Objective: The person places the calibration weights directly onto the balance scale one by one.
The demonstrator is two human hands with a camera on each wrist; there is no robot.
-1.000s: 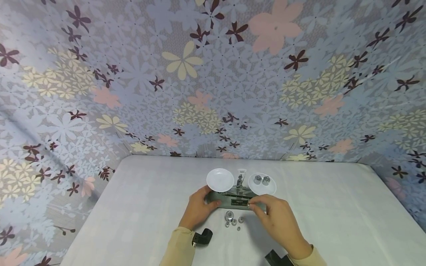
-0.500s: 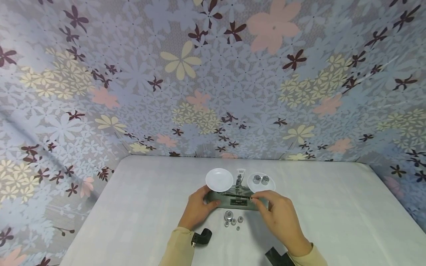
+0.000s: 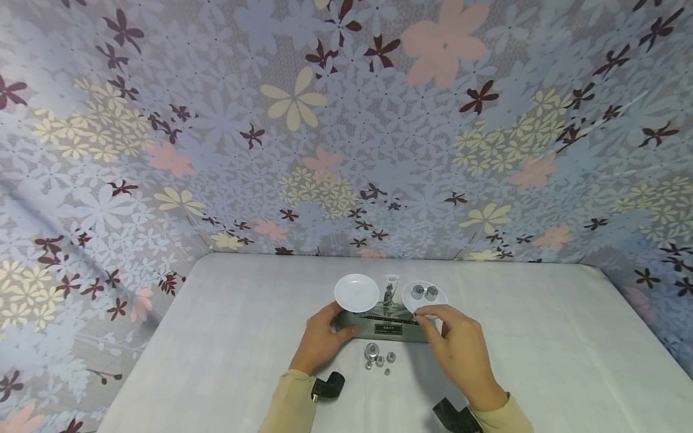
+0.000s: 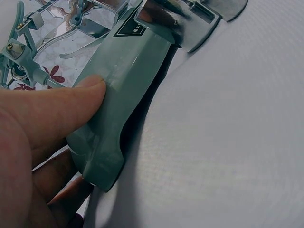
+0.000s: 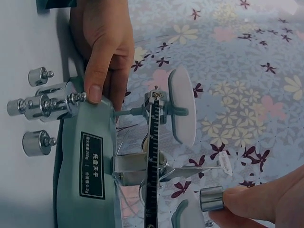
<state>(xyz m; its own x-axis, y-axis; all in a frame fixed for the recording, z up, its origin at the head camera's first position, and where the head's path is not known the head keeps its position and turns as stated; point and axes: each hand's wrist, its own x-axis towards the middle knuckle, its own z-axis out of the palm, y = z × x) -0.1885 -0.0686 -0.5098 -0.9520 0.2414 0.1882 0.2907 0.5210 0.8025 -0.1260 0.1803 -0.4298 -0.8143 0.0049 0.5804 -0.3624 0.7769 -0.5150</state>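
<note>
Two hands at a balance scale (image 3: pixel 383 328) near the middle of the white surface (image 3: pixel 541 343). From the head view: long axis of the scale running left to right, left hand (image 3: pixel 320 340) clamped on its left end, right hand (image 3: pixel 457 355) at its right end, fingertips raised to the near rim of the right pan (image 3: pixel 436 304). Two weights on that pan (image 3: pixel 425 293); left pan (image 3: pixel 356 292) bare. Loose weights (image 3: pixel 379 359) lying just near of the base, between the two hands. Right hand clearly nearer the loaded pan.

From the left wrist view: thumb (image 4: pixel 71 102) pressed flat on the green base (image 4: pixel 123 95), other fingers curled under its end, so a firm hold on the scale, base resting on the surface (image 4: pixel 228 142).

From the right wrist view: small cylindrical weight (image 5: pixel 211 198) pinched narrowly at the fingertips (image 5: pixel 247 202), held beside the right pan's rim (image 5: pixel 183 213) and next to the scale's pointer. Left hand (image 5: pixel 102 42) visible across, on the far end of the base.
</note>
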